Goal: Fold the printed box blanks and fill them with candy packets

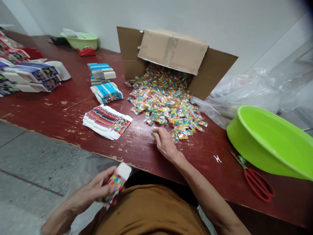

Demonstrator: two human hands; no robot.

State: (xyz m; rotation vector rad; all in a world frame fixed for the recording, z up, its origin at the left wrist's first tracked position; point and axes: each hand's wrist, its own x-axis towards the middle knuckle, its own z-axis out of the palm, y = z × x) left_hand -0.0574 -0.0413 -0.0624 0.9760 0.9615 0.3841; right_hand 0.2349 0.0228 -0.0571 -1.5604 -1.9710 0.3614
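Right hand (167, 145) first: from far off, through the head camera, I see its thumb and fingers pressed together, and they seem to pinch a little candy packet (154, 133) by the edge of the heap. With that hand as the middle of a clock, the heap of candy packets (168, 104) is at 12 o'clock. It comes out of a big cardboard box (156, 49), and I think the box lies on its side so the packets are easy to get at. Left hand (101, 186) is at 8 o'clock, low and near the brown shirt (151, 209), with its fingers curled around a small printed box (116, 183). A white flap sticks out past the fingers; I think the grip is low on the box to leave that end free, but I can't see inside. Between 9 and 10 o'clock, flat red boxes (107, 120) lie spread like cards on the table (139, 147), maybe so each edge is easy to grab. Blue boxes (107, 93) sit at 10 o'clock. Off at 3 o'clock is a green tub (244, 140), and the scissors (245, 168) are nearly at 4, which looks like a good spot to keep the blades away from both hands.
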